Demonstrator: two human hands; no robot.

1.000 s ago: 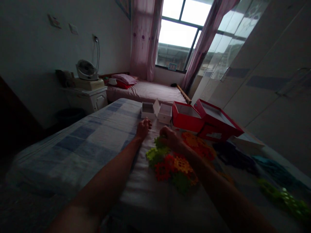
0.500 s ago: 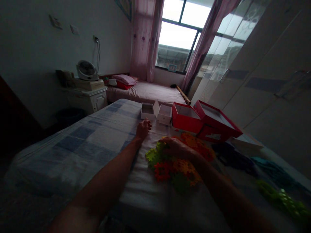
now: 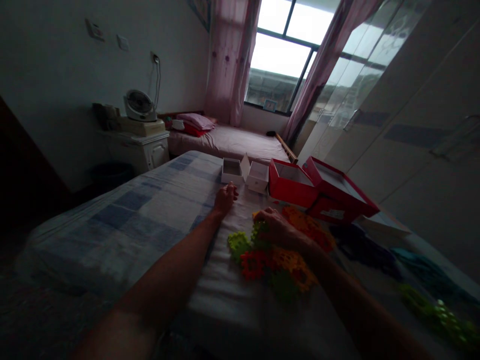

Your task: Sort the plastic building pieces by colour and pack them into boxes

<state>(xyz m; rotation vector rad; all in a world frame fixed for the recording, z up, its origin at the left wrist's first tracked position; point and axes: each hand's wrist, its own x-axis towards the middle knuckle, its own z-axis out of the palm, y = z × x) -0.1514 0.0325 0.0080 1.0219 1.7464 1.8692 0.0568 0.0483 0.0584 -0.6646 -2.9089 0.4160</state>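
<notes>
The right hand (image 3: pixel 275 224) bends over the green toothed pieces (image 3: pixel 239 244), and whether it pinches one cannot be told. Red (image 3: pixel 253 265) and orange pieces (image 3: pixel 292 262) lie nearer the wearer, below that hand. The left hand (image 3: pixel 226 196) curls loosely on the checked bed (image 3: pixel 157 200), just before a white box (image 3: pixel 232 179); its grip is unclear. Since toothed edges probably snag, a fingertip pinch on one rim and a straight lift should part pieces cleanly, the left hand steadying neighbours.

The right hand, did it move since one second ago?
Yes, the right hand moved back this way, farther from the white box beside the red box.
</notes>
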